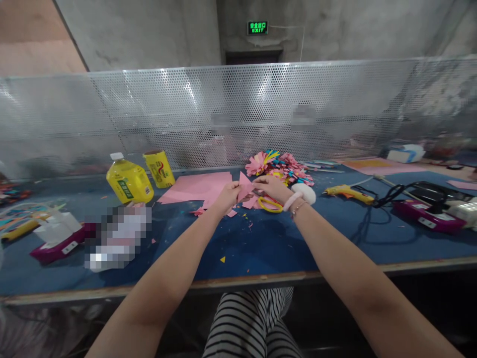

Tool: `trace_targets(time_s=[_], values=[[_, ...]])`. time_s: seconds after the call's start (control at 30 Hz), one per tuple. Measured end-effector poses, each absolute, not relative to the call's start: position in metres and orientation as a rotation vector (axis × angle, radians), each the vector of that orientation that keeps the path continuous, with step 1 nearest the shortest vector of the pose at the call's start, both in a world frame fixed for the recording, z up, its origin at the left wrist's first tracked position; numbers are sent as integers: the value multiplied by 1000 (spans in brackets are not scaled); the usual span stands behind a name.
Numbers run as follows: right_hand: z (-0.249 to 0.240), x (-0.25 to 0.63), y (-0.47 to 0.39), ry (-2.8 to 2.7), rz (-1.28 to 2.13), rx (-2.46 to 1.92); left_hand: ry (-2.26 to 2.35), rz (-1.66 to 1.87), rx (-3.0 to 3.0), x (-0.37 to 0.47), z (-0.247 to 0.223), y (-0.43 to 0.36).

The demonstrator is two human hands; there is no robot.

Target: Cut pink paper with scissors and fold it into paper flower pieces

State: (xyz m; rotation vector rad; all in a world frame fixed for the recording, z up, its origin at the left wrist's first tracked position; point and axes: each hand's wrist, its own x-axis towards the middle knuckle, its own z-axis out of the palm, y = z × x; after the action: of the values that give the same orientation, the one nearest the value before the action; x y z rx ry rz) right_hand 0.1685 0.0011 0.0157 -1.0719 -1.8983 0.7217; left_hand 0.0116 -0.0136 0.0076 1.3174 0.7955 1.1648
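Above the blue tabletop, a folded piece of pink paper (244, 185) stands up with a pointed top between my two hands. My left hand (227, 197) pinches it on the left side, thumb in front. On the right side, the closed fingertips of my right hand (273, 186) are at the paper's edge. Yellow-handled scissors (271, 205) lie just under my right hand, their blades partly hidden. Large pink paper sheets (197, 185) lie to the left, behind my left hand. Small pink scraps (199, 212) are scattered below it.
Paper flowers (285, 169) are heaped behind my right hand. A yellow jug (128, 180) and a yellow container (159, 170) stand left. A yellow glue gun (348, 193) and purple power strip (428, 216), with black cables, lie right. A perforated metal screen (167, 114) borders the back.
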Motion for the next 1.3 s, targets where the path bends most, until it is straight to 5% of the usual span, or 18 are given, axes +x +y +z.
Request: trace_targets(time_s=[0.37,1.3], values=[[2,161,6,-1558,1237,-928,1093,1486,1601,6,-4,6],[8,163,4,-1662,989,-1045,1059,1368,1861,12,-7,0]])
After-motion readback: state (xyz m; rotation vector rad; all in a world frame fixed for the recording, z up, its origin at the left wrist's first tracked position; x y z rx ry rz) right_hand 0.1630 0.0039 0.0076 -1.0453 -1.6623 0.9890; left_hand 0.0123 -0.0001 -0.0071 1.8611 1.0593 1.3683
